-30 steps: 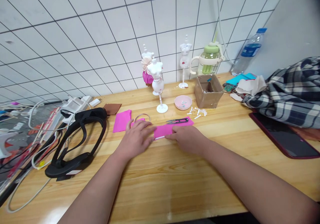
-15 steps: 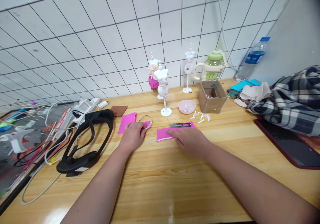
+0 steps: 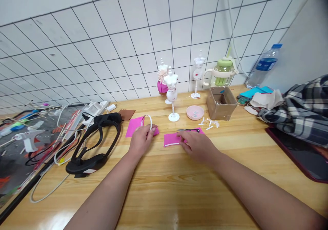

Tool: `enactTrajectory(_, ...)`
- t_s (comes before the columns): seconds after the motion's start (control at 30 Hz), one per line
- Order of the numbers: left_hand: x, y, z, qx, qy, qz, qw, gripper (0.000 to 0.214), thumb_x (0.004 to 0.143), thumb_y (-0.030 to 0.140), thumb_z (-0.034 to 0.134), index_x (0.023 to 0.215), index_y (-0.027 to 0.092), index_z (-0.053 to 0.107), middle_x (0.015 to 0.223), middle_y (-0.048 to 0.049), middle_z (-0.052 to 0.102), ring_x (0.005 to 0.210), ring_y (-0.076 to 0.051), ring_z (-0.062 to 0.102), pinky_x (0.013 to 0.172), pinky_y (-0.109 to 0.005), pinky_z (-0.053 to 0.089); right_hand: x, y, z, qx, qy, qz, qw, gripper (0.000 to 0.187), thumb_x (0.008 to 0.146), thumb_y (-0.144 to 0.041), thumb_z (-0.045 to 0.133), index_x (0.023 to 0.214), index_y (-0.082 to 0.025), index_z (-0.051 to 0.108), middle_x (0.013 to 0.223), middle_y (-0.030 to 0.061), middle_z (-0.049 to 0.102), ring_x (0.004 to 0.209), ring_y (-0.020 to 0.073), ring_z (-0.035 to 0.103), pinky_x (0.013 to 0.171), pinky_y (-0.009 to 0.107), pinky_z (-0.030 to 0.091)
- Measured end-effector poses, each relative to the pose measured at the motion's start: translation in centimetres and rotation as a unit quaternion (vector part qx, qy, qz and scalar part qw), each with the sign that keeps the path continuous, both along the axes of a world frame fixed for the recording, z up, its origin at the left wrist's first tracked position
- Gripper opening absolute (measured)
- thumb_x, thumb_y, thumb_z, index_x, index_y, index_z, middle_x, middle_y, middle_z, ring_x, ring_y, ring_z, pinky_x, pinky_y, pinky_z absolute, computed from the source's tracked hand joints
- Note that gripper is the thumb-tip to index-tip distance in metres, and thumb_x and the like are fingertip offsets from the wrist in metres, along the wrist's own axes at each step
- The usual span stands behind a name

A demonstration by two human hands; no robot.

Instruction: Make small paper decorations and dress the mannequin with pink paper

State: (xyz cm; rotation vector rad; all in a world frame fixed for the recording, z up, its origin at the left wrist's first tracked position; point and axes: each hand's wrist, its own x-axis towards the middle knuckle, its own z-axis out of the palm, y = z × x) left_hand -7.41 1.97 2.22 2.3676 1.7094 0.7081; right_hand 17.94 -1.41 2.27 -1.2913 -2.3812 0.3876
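Observation:
My left hand (image 3: 140,140) is closed round a white tape roll (image 3: 148,121) and tilts it up off the wooden table (image 3: 179,189). A pink felt piece (image 3: 133,126) lies just behind that hand. My right hand (image 3: 196,144) lies flat with its fingers spread on a second pink felt piece (image 3: 171,139) that has a white strip along its near edge. Small black thread snips (image 3: 189,130) rest on the far edge of that piece, just beyond my right fingers.
White mini mannequins (image 3: 172,88) stand behind, with a pink dish (image 3: 195,112), a cardboard box (image 3: 221,103), a green cup (image 3: 222,72) and a water bottle (image 3: 265,66). A black headset (image 3: 94,143) and cables lie left. Plaid cloth (image 3: 302,108) and a dark tablet (image 3: 299,148) sit right.
My left hand left the pink strip, moved left to the tape roll, closed on it and lifted it onto its edge. My right hand stayed pressing the pink piece. The camera tilted up slightly.

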Motion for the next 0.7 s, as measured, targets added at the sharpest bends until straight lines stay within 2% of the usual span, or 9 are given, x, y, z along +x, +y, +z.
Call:
enactTrajectory(0.03,0.6,-0.7,0.3,0.001,-0.008,-0.021,1.0,0.036,0.096,0.042,0.037,0.116,0.021,0.059,0.099,-0.0059,0.07,0.09,-0.021,0.062,0.087,-0.038,0.046,-0.2,-0.3,0.1,-0.005,0.035,-0.005,0.999,0.024,0.094,-0.027,0.044,0.113,-0.018,0.056,0.105,0.0059,0.069,0.094,0.018,0.064,0.079,0.029,0.047)
enactTrajectory(0.1,2.1,-2.2,0.8,-0.01,-0.007,-0.094,0.995,0.036,0.097,0.036,0.037,0.125,0.018,0.052,0.104,-0.0087,0.068,0.093,-0.021,0.061,0.086,-0.036,0.046,-0.6,-0.8,0.4,-0.004,0.103,-0.009,0.995,0.021,0.094,-0.032,0.046,0.108,-0.019,0.054,0.101,0.0049,0.069,0.089,0.0171,0.063,0.075,0.028,0.046)
enactTrajectory(0.17,3.5,-3.3,1.0,-0.032,-0.001,-0.168,0.985,0.031,0.098,0.03,0.032,0.114,0.019,0.055,0.102,-0.0089,0.068,0.093,-0.021,0.061,0.083,-0.034,0.046,-0.9,-1.3,0.6,0.013,0.155,-0.009,0.988,0.025,0.093,-0.035,0.05,0.111,-0.019,0.052,0.104,0.0056,0.068,0.092,0.0176,0.062,0.077,0.028,0.046)
enactTrajectory(0.23,4.3,-3.9,0.8,-0.044,0.031,-0.204,0.978,0.028,0.098,0.029,0.031,0.101,0.018,0.057,0.093,-0.0086,0.068,0.086,-0.021,0.061,0.077,-0.033,0.047,-1.1,-1.6,0.6,0.031,0.183,-0.009,0.983,0.031,0.092,-0.037,0.053,0.116,-0.019,0.05,0.107,0.0065,0.067,0.095,0.0184,0.061,0.081,0.03,0.046)
enactTrajectory(0.4,4.5,-3.7,0.2,-0.034,0.112,-0.23,0.966,0.025,0.096,0.026,0.034,0.092,0.018,0.057,0.081,-0.0075,0.066,0.078,-0.021,0.06,0.07,-0.033,0.046,-1.3,-1.4,0.1,0.041,0.188,-0.009,0.981,0.029,0.09,-0.036,0.058,0.114,-0.02,0.054,0.109,0.0077,0.066,0.095,0.0205,0.06,0.083,0.032,0.046)
enactTrajectory(0.57,4.2,-3.5,0.3,-0.013,0.137,-0.24,0.961,0.023,0.096,0.025,0.035,0.089,0.019,0.056,0.08,-0.0066,0.066,0.077,-0.021,0.061,0.069,-0.032,0.045,-1.5,-1.2,-0.3,0.011,0.203,-0.04,0.978,0.03,0.087,-0.035,0.061,0.112,-0.02,0.052,0.106,0.0066,0.066,0.092,0.0194,0.061,0.08,0.031,0.048)
enactTrajectory(0.7,4.3,-3.5,0.4,0.004,0.157,-0.236,0.959,0.022,0.096,0.025,0.036,0.088,0.019,0.056,0.079,-0.0061,0.066,0.074,-0.02,0.061,0.064,-0.031,0.042,-1.5,-1.2,-0.2,0.007,0.193,-0.033,0.981,0.024,0.088,-0.033,0.06,0.108,-0.02,0.054,0.102,0.0058,0.067,0.09,0.0195,0.06,0.078,0.031,0.047)
